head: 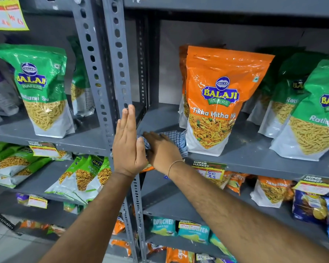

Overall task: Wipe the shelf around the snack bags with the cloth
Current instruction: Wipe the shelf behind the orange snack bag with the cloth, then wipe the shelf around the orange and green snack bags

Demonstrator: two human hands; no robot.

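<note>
A blue checked cloth (176, 138) lies on the grey shelf (241, 149), at its left end beside an upright orange snack bag (215, 99). My right hand (162, 149) presses flat on the cloth, fingers pointing left, and covers most of it. My left hand (128, 145) is held flat and upright against the grey slotted upright post (120, 63), fingers together, holding nothing. Green snack bags (310, 114) stand further right on the same shelf.
Another green bag (44, 88) stands on the neighbouring shelf to the left. Price tags (209, 168) hang on the shelf's front edge. Lower shelves hold several more snack packets (84, 175). A yellow price sign (7, 13) hangs at the top left.
</note>
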